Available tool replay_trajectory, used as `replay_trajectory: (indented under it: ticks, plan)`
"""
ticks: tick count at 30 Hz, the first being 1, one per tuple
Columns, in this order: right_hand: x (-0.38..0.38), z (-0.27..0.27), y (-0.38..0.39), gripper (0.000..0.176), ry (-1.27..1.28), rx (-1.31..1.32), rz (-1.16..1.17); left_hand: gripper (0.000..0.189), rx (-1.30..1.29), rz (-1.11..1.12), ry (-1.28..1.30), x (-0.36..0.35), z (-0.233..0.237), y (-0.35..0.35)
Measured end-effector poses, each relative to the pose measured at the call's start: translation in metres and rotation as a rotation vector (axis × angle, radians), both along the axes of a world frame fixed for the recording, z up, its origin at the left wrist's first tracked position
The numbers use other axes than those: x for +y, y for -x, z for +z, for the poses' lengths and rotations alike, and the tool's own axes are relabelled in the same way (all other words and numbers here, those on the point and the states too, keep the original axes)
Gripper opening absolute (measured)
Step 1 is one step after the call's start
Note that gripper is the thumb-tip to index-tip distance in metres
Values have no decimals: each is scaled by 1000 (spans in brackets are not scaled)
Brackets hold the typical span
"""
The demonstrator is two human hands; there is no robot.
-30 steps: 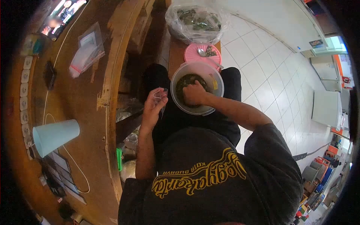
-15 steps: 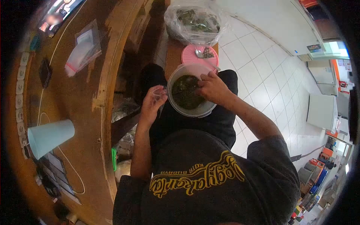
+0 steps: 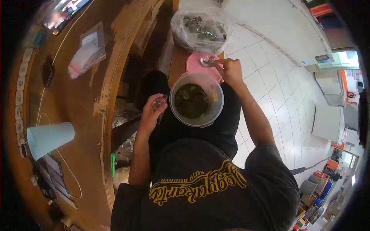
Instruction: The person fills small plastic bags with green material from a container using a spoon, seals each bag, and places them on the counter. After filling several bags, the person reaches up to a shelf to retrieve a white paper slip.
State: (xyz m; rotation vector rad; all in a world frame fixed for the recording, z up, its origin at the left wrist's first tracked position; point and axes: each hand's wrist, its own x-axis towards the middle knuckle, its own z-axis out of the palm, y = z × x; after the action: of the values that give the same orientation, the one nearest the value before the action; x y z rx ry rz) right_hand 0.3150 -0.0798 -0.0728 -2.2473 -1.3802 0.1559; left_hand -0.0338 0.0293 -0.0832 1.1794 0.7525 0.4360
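Note:
My left hand (image 3: pixel 153 109) is curled around a small clear plastic bag (image 3: pixel 158 102), to the left of the tub. A translucent round plastic tub (image 3: pixel 216 111) rests on my lap, with dark green leafy material (image 3: pixel 190 101) in it. My right hand (image 3: pixel 230 71) is above the tub's far right rim, fingers closed at a metal spoon (image 3: pixel 204 62) lying over a pink ribbed lid (image 3: pixel 194 65). My fingers cover the spoon's handle. Something small and dark beside the spoon is partly hidden.
Beyond the lid sits a large clear plastic bag (image 3: pixel 202 30) full of green leaves. On the left, a wooden table (image 3: pixel 88 115) holds a light blue plastic cup (image 3: pixel 50 140), a clear zip bag (image 3: pixel 88 50) and a cable. Tiled floor (image 3: pixel 262 84) lies to the right.
My right hand has left the inside of the tub and moved forward to the spoon on the pink lid. My left hand stays beside the tub with the plastic bag.

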Motion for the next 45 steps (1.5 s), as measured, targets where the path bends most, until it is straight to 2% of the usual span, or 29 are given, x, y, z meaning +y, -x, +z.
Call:
replay_trajectory:
  ticks: [1,2,4,5,7,9,11,13,16,20,23,25,26,28,32,34,35,37,38,40,43,44,45]
  plan:
    - [1,-23,-11,13,56,-229,36,39,-9,-32,-1,1,4,-3]
    - [2,-38,-15,13,54,-227,40,39,-16,-61,-1,0,6,-6]
    - [8,-46,-6,15,327,-382,-18,38,9,-50,-10,-2,17,-8]
    - [10,-48,-3,15,323,-379,-7,37,27,-42,-24,0,20,-9]
    - [15,-3,38,18,-85,-263,26,38,23,-9,-24,2,18,-6]
    - [15,7,70,18,-135,-229,312,40,22,8,-24,3,13,-3]
    - [19,15,112,18,241,-226,576,39,37,-33,-8,4,6,-2]
    - [35,-3,143,20,777,-142,598,39,36,-44,-18,4,10,-5]
    - [39,-73,152,22,701,-198,710,38,-1,-45,-28,4,13,-5]
    - [47,-88,149,24,753,-145,726,38,-49,5,-5,3,6,6]
    - [43,-70,127,25,659,-78,724,42,51,34,31,2,5,22]
    - [38,-38,109,26,614,-38,548,43,46,44,34,3,-3,31]
    - [31,-42,101,26,616,-39,546,43,40,52,29,3,-5,34]
    - [21,-46,94,25,570,-39,366,42,44,33,49,5,-4,33]
    - [1,-23,121,26,430,-109,277,40,25,26,38,5,7,17]
    - [10,-9,125,23,396,511,158,40,5,16,25,6,3,13]
    - [9,-19,119,23,394,517,157,39,-16,1,10,6,1,12]
    - [6,-37,101,22,79,235,310,39,-3,4,12,5,1,13]
    - [2,-40,95,22,75,234,304,39,6,9,17,5,1,13]
    - [-3,-36,88,26,281,-61,441,39,7,19,8,2,0,14]
    - [-10,-38,95,22,331,-217,435,37,16,35,14,0,3,12]
    - [-9,-40,98,22,329,-215,437,37,23,40,26,-1,4,12]
    - [-6,-34,105,22,450,-134,412,37,27,41,26,-3,5,12]
